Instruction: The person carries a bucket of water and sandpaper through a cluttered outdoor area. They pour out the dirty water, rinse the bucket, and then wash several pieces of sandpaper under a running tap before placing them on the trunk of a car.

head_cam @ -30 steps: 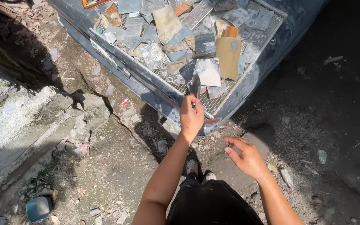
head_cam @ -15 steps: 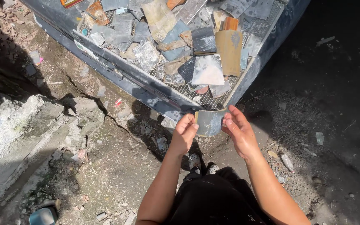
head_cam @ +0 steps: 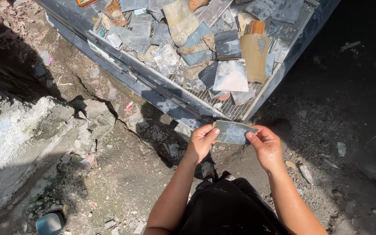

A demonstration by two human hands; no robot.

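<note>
Holding it up now, the left hand [head_cam: 202,141] and right hand [head_cam: 264,146] both have fingers pinched on the ends of a flat grey sheet piece [head_cam: 233,132], level between them, just in front of the corner of the wire-mesh tray [head_cam: 236,109]. That tray is heaped with flat scraps [head_cam: 230,76]. Dirt ground [head_cam: 122,182] lies below.

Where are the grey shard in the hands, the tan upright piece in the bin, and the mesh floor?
grey shard [head_cam: 233,132], head view, middle of its flat face.
tan upright piece [head_cam: 254,56], head view, centre of its face.
mesh floor [head_cam: 233,109], head view, bare grid near the bin's corner.
</note>
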